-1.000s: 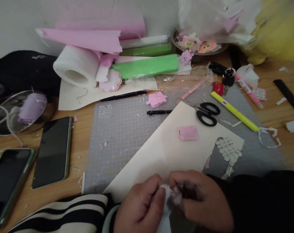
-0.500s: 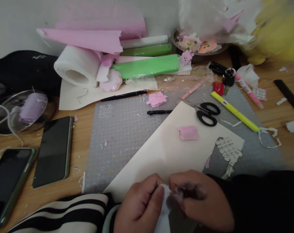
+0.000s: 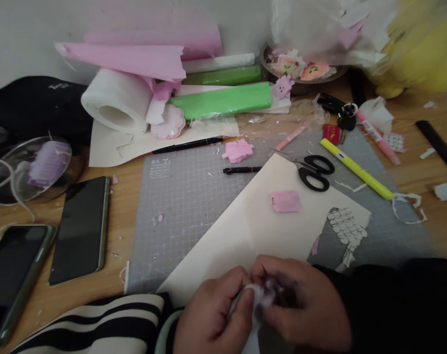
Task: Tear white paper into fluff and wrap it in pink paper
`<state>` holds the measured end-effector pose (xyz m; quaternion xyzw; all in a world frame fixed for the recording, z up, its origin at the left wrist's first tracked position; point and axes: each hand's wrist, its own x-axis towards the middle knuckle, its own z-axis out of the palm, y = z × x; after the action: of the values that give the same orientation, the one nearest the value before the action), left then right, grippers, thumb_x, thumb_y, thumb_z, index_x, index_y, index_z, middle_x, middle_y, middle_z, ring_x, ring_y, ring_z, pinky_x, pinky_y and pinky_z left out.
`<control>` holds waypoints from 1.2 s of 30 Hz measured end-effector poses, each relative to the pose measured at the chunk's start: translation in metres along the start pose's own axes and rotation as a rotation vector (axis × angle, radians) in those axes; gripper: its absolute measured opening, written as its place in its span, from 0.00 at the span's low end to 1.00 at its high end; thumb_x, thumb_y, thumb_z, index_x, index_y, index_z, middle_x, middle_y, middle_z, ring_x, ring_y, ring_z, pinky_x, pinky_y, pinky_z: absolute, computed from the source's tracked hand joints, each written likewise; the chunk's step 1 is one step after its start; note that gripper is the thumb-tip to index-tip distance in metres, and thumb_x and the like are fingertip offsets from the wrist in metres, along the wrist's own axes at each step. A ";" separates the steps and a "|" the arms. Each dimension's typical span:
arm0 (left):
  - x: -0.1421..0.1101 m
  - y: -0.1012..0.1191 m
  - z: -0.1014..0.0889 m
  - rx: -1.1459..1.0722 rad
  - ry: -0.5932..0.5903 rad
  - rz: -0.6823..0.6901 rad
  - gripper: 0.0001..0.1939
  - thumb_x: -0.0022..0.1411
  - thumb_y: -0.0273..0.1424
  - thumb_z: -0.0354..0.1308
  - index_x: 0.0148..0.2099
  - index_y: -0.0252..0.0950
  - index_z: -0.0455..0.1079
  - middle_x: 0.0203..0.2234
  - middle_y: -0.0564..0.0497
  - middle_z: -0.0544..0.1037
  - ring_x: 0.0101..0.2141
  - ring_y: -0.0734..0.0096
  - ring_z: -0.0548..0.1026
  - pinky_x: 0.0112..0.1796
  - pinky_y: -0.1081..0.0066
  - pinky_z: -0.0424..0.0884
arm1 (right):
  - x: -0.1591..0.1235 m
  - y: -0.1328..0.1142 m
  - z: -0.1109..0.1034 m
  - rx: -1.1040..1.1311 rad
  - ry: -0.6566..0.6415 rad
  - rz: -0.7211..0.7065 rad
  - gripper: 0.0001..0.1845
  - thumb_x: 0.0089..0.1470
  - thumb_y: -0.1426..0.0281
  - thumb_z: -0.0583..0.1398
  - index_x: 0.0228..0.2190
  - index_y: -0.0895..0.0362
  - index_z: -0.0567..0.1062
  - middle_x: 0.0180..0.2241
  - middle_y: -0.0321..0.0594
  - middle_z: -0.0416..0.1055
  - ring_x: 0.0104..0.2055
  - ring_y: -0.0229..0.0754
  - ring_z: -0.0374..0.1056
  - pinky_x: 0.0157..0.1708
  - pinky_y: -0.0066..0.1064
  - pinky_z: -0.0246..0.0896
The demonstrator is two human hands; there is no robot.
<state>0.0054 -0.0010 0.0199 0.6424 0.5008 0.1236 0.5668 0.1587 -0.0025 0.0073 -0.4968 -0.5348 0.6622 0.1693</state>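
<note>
At the bottom of the view, my left hand [image 3: 218, 312] pinches a crumpled white tissue [image 3: 253, 319] between thumb and forefinger. My right hand [image 3: 306, 302] closes on the tissue's right side, its fingertips blurred and partly hidden. The tissue's lower end hangs between both hands. Just beyond them, a large cream sheet of paper [image 3: 241, 241] lies slantwise across a grey cutting mat [image 3: 179, 196]. On that sheet rest a small pink paper piece [image 3: 285, 201] and black-handled scissors [image 3: 315, 172]. A scale-patterned paper cutout [image 3: 347, 225] is to the right.
A yellow marker [image 3: 356, 168], keys [image 3: 346, 120] and a pink pen [image 3: 378, 137] lie at right. Two phones [image 3: 79, 231] are at left. Behind stand a white paper roll [image 3: 116, 101], a green packet [image 3: 223, 100] and a bowl [image 3: 304, 73] of paper pieces.
My right hand has moved slightly left, closer to my left hand. The tissue between them has bunched up more at the top. Objects on the table stay put.
</note>
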 end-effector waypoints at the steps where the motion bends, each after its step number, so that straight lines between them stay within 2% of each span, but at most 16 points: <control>1: 0.000 0.000 0.000 0.010 -0.003 0.005 0.11 0.57 0.29 0.42 0.24 0.36 0.57 0.16 0.56 0.62 0.19 0.77 0.62 0.22 0.77 0.56 | 0.000 0.000 -0.001 0.038 -0.017 -0.007 0.04 0.37 0.77 0.53 0.21 0.58 0.61 0.16 0.27 0.53 0.19 0.28 0.48 0.17 0.19 0.44; 3: 0.000 0.001 0.001 0.011 -0.004 0.008 0.10 0.57 0.29 0.43 0.24 0.36 0.58 0.16 0.56 0.63 0.20 0.77 0.62 0.22 0.77 0.57 | 0.001 -0.001 -0.002 0.067 -0.030 -0.018 0.02 0.40 0.76 0.52 0.20 0.58 0.61 0.16 0.28 0.54 0.19 0.28 0.49 0.17 0.19 0.45; 6: -0.001 0.000 0.000 -0.044 0.054 -0.021 0.13 0.58 0.31 0.41 0.23 0.36 0.56 0.15 0.57 0.60 0.19 0.77 0.61 0.22 0.77 0.57 | 0.001 -0.001 -0.002 0.085 -0.038 0.022 0.05 0.42 0.76 0.50 0.18 0.58 0.60 0.13 0.28 0.56 0.17 0.28 0.51 0.17 0.19 0.46; 8: -0.001 -0.001 0.000 -0.068 0.078 -0.031 0.14 0.59 0.31 0.39 0.22 0.36 0.55 0.15 0.57 0.58 0.18 0.77 0.59 0.21 0.77 0.56 | 0.000 -0.001 0.000 0.086 -0.017 0.048 0.05 0.40 0.77 0.50 0.18 0.58 0.60 0.13 0.28 0.55 0.16 0.27 0.51 0.17 0.19 0.46; 11: 0.000 -0.004 -0.001 -0.045 0.029 0.021 0.12 0.58 0.30 0.40 0.24 0.36 0.57 0.15 0.56 0.61 0.19 0.76 0.61 0.21 0.77 0.57 | 0.000 -0.004 0.000 0.080 0.038 0.051 0.05 0.34 0.79 0.52 0.19 0.58 0.61 0.15 0.27 0.53 0.18 0.28 0.49 0.17 0.19 0.45; 15: 0.001 -0.006 -0.002 0.016 0.012 0.101 0.10 0.57 0.28 0.41 0.25 0.37 0.59 0.17 0.55 0.65 0.20 0.75 0.65 0.22 0.77 0.58 | 0.000 -0.009 -0.005 0.137 -0.054 0.084 0.06 0.35 0.75 0.55 0.21 0.58 0.61 0.16 0.27 0.53 0.19 0.28 0.48 0.18 0.20 0.45; 20: -0.001 -0.001 0.000 0.081 0.033 0.048 0.07 0.55 0.26 0.44 0.26 0.37 0.59 0.17 0.56 0.66 0.20 0.76 0.65 0.22 0.77 0.58 | 0.003 -0.007 -0.007 0.130 -0.063 0.041 0.02 0.40 0.74 0.53 0.21 0.59 0.62 0.16 0.28 0.54 0.19 0.28 0.50 0.19 0.20 0.47; 24: -0.002 0.002 0.001 0.033 0.034 0.035 0.08 0.56 0.27 0.43 0.26 0.36 0.59 0.18 0.55 0.67 0.21 0.76 0.65 0.23 0.78 0.59 | 0.002 -0.003 -0.004 0.156 -0.067 0.063 0.01 0.41 0.76 0.51 0.21 0.59 0.62 0.15 0.28 0.57 0.18 0.28 0.52 0.18 0.19 0.48; 31: -0.002 -0.001 0.002 -0.031 0.150 -0.025 0.09 0.58 0.30 0.42 0.26 0.37 0.57 0.17 0.56 0.63 0.20 0.76 0.62 0.23 0.78 0.58 | 0.001 -0.004 -0.001 -0.080 0.041 0.011 0.05 0.37 0.77 0.52 0.15 0.59 0.60 0.13 0.28 0.52 0.18 0.28 0.48 0.16 0.20 0.42; 36: -0.001 -0.002 0.001 0.022 0.049 -0.011 0.08 0.58 0.29 0.42 0.28 0.36 0.58 0.19 0.55 0.65 0.22 0.75 0.65 0.25 0.76 0.59 | 0.001 -0.002 -0.002 -0.042 -0.009 0.048 0.05 0.34 0.75 0.55 0.20 0.58 0.62 0.14 0.26 0.53 0.18 0.28 0.47 0.16 0.19 0.44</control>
<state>0.0049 -0.0028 0.0181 0.6425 0.5193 0.1308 0.5481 0.1593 0.0000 0.0092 -0.5101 -0.5373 0.6569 0.1402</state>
